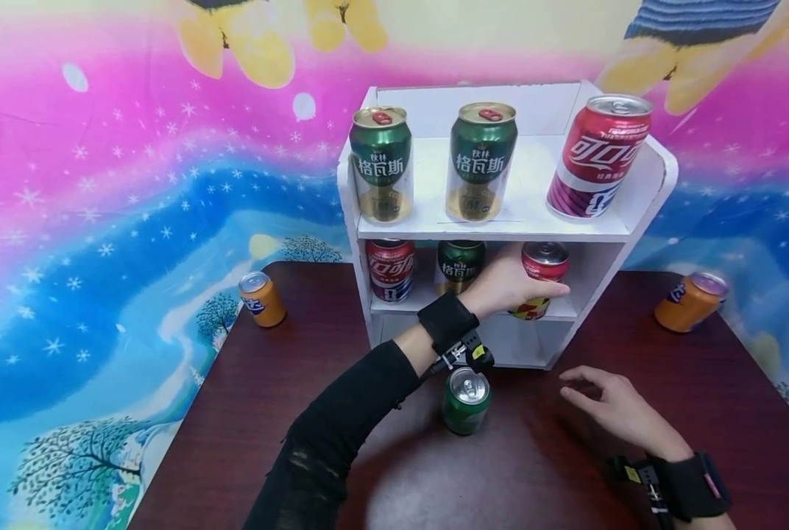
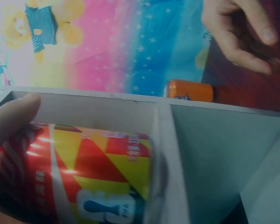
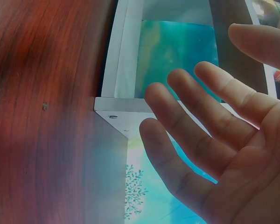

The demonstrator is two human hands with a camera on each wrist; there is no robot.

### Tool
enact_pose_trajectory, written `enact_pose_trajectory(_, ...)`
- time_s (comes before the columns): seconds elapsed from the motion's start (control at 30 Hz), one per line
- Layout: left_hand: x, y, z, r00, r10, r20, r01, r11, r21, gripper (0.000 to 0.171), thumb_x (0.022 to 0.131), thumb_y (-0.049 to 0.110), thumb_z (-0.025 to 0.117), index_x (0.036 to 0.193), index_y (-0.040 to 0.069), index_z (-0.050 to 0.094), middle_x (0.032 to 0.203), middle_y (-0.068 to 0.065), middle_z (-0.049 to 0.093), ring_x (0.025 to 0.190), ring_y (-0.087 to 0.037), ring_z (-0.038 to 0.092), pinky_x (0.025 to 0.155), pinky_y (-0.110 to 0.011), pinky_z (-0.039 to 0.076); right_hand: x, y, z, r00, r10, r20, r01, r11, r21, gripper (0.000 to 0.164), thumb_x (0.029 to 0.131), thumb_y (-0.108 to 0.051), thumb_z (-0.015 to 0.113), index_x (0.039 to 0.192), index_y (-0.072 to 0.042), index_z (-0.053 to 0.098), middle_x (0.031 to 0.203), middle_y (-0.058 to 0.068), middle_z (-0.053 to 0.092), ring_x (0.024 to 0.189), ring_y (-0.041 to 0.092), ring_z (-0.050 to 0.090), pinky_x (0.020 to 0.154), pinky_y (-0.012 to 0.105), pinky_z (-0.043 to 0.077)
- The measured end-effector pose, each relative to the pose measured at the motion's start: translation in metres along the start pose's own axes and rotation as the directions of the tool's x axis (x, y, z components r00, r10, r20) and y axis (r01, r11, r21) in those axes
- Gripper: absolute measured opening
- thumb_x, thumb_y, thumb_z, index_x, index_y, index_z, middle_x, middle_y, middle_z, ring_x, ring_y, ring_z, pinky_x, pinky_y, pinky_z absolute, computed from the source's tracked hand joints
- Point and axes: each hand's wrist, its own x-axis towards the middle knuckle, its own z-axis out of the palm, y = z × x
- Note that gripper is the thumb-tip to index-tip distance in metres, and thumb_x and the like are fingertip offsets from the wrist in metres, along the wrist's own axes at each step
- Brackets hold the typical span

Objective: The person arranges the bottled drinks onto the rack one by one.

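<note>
My left hand [image 1: 500, 285] reaches into the right side of the white shelf's middle level and grips a red cola can [image 1: 545, 259] by its sides. In the left wrist view the can's yellow-and-red patterned side [image 2: 100, 163] shows, with the thumb [image 2: 18, 116] along it. My right hand [image 1: 623, 414] hovers over the table to the right of the shelf [image 1: 429, 177], holding nothing. Its fingers are relaxed and spread in the right wrist view. On the table below my left wrist stands a green can [image 1: 466, 401].
Two green-and-gold cans [image 1: 381, 165] and a red cola can [image 1: 600, 156] stand on the top level. A red can [image 1: 391, 271] and a green can [image 1: 459, 261] share the middle level. Orange cans stand at the table's left [image 1: 262, 299] and right [image 1: 690, 302].
</note>
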Motion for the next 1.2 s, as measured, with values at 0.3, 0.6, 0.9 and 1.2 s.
enact_pose_trajectory(0.3, -0.004, -0.007, -0.005, 0.997, -0.018, 0.077, 0.010, 0.995, 0.104, 0.081, 0.074, 0.015, 0.080, 0.140, 0.008, 0.032, 0.123, -0.003, 0.052, 0.103, -0.007, 0.053, 0.085, -0.015, 0.041, -0.001, -0.003, 0.001, 1.000, -0.016, -0.008, 0.016, 1.000, -0.006, 0.028, 0.093, -0.028, 0.062, 0.111, -0.007, 0.065, 0.106, 0.010, 0.065, 0.095, 0.027, 0.061, 0.074, 0.046, 0.051)
enact_pose_trajectory(0.6, -0.006, -0.005, 0.000, 1.000, -0.016, -0.007, 0.017, 0.986, 0.166, 0.079, 0.074, 0.019, 0.080, 0.138, 0.009, 0.035, 0.118, -0.001, 0.055, 0.098, -0.006, 0.054, 0.081, -0.014, 0.042, -0.003, -0.003, 0.002, 0.999, -0.024, -0.021, 0.024, 1.000, -0.012, 0.028, 0.092, -0.029, 0.062, 0.110, -0.007, 0.065, 0.105, 0.008, 0.065, 0.095, 0.027, 0.061, 0.074, 0.046, 0.051)
enact_pose_trajectory(0.9, -0.002, -0.003, 0.010, 0.996, -0.008, -0.086, 0.030, 0.966, 0.257, 0.078, 0.074, 0.028, 0.081, 0.136, 0.013, 0.037, 0.114, 0.003, 0.057, 0.095, -0.002, 0.056, 0.077, -0.013, 0.042, -0.003, -0.003, 0.002, 1.000, -0.024, -0.013, 0.023, 1.000, -0.011, 0.029, 0.092, -0.029, 0.063, 0.110, -0.007, 0.065, 0.105, 0.008, 0.065, 0.096, 0.027, 0.061, 0.075, 0.047, 0.051)
enact_pose_trajectory(1.2, -0.005, -0.013, 0.008, 0.998, -0.006, -0.061, 0.017, 0.981, 0.195, 0.092, 0.072, 0.020, 0.083, 0.143, 0.011, 0.025, 0.124, -0.002, 0.052, 0.107, -0.007, 0.052, 0.086, -0.014, 0.039, 0.000, -0.004, 0.002, 1.000, -0.013, 0.014, 0.013, 1.000, -0.001, 0.032, 0.093, -0.032, 0.061, 0.112, -0.006, 0.065, 0.106, 0.007, 0.065, 0.097, 0.026, 0.060, 0.076, 0.048, 0.050)
